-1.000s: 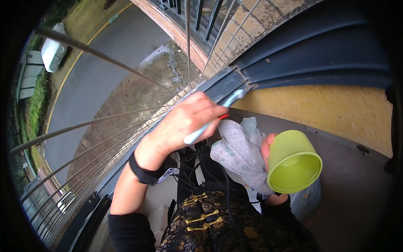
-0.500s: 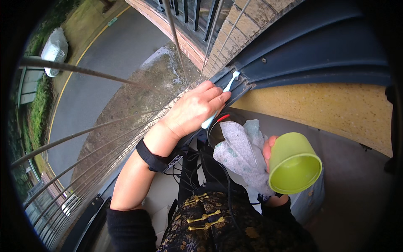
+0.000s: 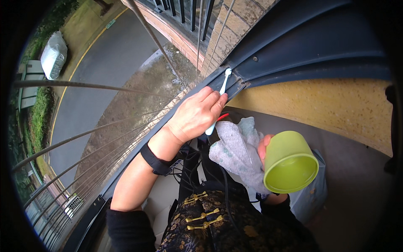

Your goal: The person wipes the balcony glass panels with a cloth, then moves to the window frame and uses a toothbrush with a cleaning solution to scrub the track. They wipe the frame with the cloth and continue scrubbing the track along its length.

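Note:
A light-blue toothbrush is gripped in my left hand, fingers wrapped round its handle. Its white bristle head rests over or on the end of a dark window track, beside the corner joint of the dark blue frame. My right hand holds a yellow-green plastic cup tilted toward me; most of that hand is hidden behind it. A grey, damp-looking cloth hangs beside the cup against the right hand, apparently held with it. A small red strip shows just below the left hand.
Taut metal wires run along the left, with a road far below. A speckled yellow sill lies under the frame. A bluish plastic bag stands below the cup. Black cables dangle in front of my body.
The view has shifted slightly. The toothbrush head has moved a little along the frame corner, and its handle stands steeper. Cup and cloth stay in the right hand.

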